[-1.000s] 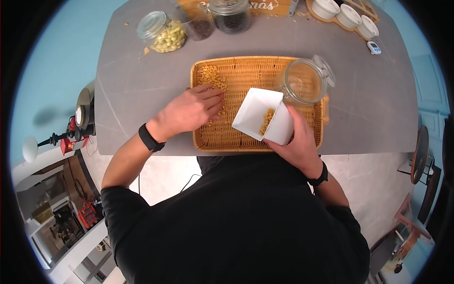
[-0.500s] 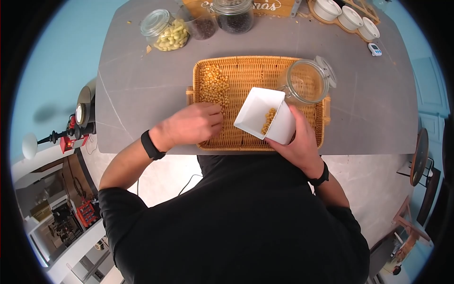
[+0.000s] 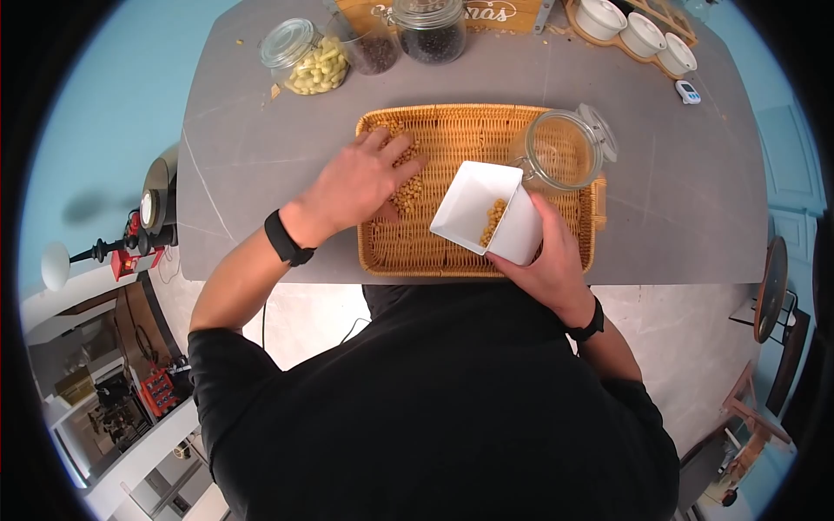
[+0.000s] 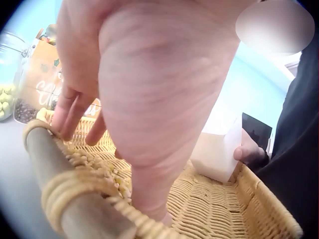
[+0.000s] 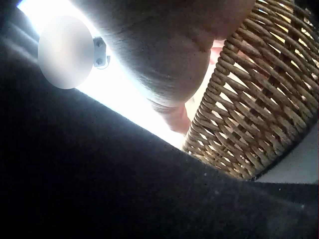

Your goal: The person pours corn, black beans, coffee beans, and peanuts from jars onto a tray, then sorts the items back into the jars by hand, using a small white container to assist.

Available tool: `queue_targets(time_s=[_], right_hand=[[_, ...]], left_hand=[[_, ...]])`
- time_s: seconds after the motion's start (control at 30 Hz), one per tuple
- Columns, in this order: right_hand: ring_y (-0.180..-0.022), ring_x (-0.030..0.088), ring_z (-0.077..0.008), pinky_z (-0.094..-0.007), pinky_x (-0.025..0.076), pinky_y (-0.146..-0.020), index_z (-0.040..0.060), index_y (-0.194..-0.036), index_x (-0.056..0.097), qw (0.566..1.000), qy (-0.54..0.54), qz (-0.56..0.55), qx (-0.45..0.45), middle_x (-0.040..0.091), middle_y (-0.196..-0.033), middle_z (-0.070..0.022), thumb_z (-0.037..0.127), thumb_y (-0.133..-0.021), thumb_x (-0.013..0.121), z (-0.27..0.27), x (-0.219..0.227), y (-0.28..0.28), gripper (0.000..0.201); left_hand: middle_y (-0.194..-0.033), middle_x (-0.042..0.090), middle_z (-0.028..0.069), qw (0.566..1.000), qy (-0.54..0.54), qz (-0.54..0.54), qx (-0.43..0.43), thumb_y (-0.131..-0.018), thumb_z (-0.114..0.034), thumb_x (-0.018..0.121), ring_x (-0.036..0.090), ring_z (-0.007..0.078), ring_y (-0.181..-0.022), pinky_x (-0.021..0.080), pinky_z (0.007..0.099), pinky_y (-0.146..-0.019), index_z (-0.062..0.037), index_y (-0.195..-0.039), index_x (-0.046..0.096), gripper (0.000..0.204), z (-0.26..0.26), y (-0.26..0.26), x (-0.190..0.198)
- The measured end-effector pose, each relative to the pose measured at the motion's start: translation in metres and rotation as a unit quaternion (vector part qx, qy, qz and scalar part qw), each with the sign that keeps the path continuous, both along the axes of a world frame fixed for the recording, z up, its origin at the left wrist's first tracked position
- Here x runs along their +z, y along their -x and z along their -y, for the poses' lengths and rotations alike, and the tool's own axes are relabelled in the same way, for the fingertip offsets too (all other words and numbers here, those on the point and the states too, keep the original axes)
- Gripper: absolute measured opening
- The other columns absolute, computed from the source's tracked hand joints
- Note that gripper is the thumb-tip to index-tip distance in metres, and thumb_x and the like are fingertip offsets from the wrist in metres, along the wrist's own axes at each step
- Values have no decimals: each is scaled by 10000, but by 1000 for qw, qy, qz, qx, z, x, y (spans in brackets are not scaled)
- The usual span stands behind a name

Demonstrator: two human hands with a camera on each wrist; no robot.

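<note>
In the head view my left hand (image 3: 354, 181) reaches over the left end of a wicker basket (image 3: 469, 111), fingers spread on a pile of yellow corn kernels (image 3: 408, 195). Its thumb points down at the near side of the pile, and the palm hides part of the kernels. My right hand (image 3: 556, 260) grips a white square bowl (image 3: 469, 204) from the right, thumb on the near side. Tilted toward the left hand, this bowl has a small heap of kernels along its inner right wall. The left wrist view shows the loose kernels (image 4: 94, 169) under the fingers.
An open glass jar (image 3: 565, 152) with a clip lid stands at the basket's right end. Along the back are a jar of pale green pieces (image 3: 317, 69), containers of dark beans (image 3: 430, 39), and white lidded pots (image 3: 643, 33). A small timer (image 3: 688, 92) lies at the right.
My left hand drew back toward the near edge with fingers curled, uncovering the kernels, then moved forward over them again and spread its fingers. The right hand and bowl stay almost still.
</note>
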State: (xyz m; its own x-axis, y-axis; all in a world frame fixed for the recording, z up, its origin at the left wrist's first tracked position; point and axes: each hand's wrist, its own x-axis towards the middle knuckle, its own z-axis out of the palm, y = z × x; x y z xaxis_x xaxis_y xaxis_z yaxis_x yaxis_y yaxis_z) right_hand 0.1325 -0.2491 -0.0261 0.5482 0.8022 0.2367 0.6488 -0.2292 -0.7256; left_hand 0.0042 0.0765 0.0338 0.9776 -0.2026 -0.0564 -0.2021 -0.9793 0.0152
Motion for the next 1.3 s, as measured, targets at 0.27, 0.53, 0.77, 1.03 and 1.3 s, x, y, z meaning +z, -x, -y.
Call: queue_targets(time_s=[0.27,0.53,0.77,1.03,1.3], right_hand=[[-1285,712,-460,-517,615,-1045,-27,-1580,503,1000,-19,1,0,671,-1430,-266,244,-795,1039,-2,4,-1,988],[-1292,708,-463,-517,612,-1053,-23,-1584,502,1000,-10,1,-2,667,-1437,-265,238,-799,1032,-1,3,-1,983],[-1297,703,-465,-517,608,-1061,-26,-1589,496,1000,-18,9,3,661,-1446,-271,218,-789,1028,-1,1,-1,991],[-1297,709,-442,-506,608,-1058,-18,-1602,488,1000,-11,-1,2,666,-1458,-254,214,-765,1058,-2,2,0,1039],[-1306,706,-432,-501,600,-1071,-8,-1611,485,1000,-14,-6,-7,663,-1470,-244,216,-745,1080,0,1,0,1074]], left_hand=[[-1264,700,101,998,-44,-50,22,-807,-151,897,704,337,-1214,635,443,-992,-101,-1332,732,554,-18,-22,-17],[-1111,697,84,999,-46,-6,3,-928,-77,698,750,306,-1077,663,421,-850,-73,-1103,758,185,-17,-26,-20],[-1009,761,131,1000,2,-4,5,-895,-38,702,790,302,-1000,673,409,-879,-45,-955,805,120,-27,-27,-25],[-1157,808,179,962,263,26,-65,-846,38,766,775,404,-1046,656,450,-906,28,-1141,814,299,27,-31,32],[-1239,812,154,923,378,59,-52,-958,-102,842,797,409,-1022,669,471,-871,-63,-1131,822,179,33,-40,30]])
